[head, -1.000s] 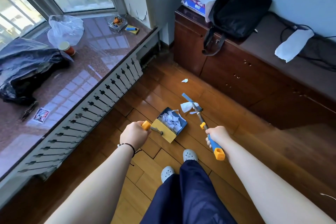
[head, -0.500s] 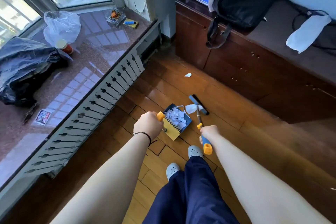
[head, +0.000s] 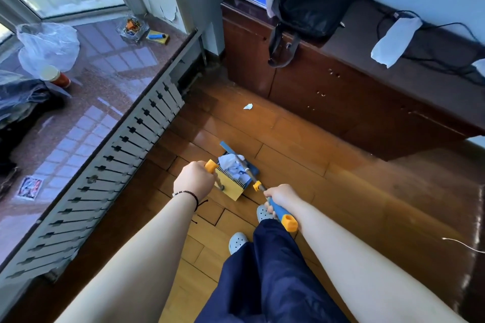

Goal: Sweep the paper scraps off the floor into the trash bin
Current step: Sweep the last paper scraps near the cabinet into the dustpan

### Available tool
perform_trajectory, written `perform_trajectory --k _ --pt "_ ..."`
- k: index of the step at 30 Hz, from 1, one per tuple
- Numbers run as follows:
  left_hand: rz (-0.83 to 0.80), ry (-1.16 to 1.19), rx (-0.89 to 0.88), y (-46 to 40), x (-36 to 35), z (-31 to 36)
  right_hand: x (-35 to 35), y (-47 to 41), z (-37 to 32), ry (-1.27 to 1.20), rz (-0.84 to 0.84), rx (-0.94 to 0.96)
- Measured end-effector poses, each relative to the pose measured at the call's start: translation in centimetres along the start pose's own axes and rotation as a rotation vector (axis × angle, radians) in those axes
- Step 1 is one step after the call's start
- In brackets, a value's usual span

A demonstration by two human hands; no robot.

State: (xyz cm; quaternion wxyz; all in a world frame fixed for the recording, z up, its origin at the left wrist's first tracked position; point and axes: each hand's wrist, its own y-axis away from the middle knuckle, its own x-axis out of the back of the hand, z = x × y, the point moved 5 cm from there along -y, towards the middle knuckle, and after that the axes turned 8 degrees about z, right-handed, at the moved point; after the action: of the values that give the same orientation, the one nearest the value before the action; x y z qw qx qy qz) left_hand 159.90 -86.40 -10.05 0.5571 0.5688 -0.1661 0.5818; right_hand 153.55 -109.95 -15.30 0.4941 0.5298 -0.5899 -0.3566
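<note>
Head view: white paper scraps [head: 232, 165] are gathered in the blue-and-yellow plastic dustpan [head: 234, 183], gripped by the left hand [head: 193, 179]; the right hand [head: 280, 197] grips the blue-handled broom [head: 278, 209]; one white scrap [head: 248, 106] is left on the wooden floor [head: 301, 144]; no trash bin is seen, so emptying is judged outstanding.

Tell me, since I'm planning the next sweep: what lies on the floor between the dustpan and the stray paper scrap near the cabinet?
In the head view, only bare wooden floor lies between the dustpan and the paper scrap.
</note>
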Motion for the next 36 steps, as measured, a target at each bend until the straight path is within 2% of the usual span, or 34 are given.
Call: perform_trajectory --k 23,36 --pt "0.080 0.187 0.056 3.3 1.4 -0.7 2.6 4.6 -2.6 0.056 0.070 0.177" --pt "0.127 0.258 0.168 -0.7 1.7 3.2 6.9 -0.6 -14.0 0.140 0.096 0.241"
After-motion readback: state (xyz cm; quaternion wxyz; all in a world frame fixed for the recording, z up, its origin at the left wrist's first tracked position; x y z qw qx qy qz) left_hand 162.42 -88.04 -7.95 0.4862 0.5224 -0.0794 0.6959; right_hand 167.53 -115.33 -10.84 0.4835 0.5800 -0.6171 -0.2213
